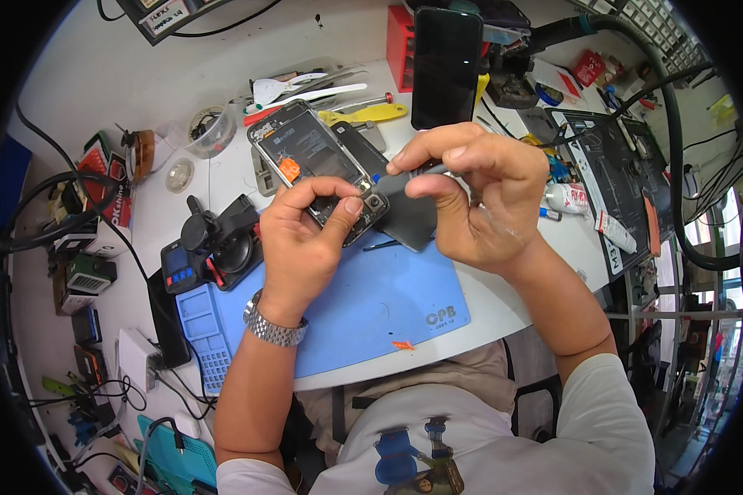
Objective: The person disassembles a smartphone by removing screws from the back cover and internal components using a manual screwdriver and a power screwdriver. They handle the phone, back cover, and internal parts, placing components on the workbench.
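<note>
A smartphone [309, 148] with its inside laid bare is tilted above the work mat, its battery and a scrap of orange tape showing. My left hand [301, 235] is closed on its near end, thumb and forefinger pinching beside the camera module [376, 202]. My right hand [491, 198], raised just to the right of the phone, pinches a small, slim grey tool [431, 168]; the fingers cover most of it, so its kind is unclear. Beneath and between the hands is a dark flat panel [409, 214]. Dark tweezers [381, 245] lie near it.
A blue mat [371, 305] covers the table's front. Left of it stands a black clamp-like holder [227, 239]. Behind the hands are a yellow-handled tool [376, 113] and an upright dark phone [447, 70]. A small white bottle [565, 198] and tube [615, 233] lie at right.
</note>
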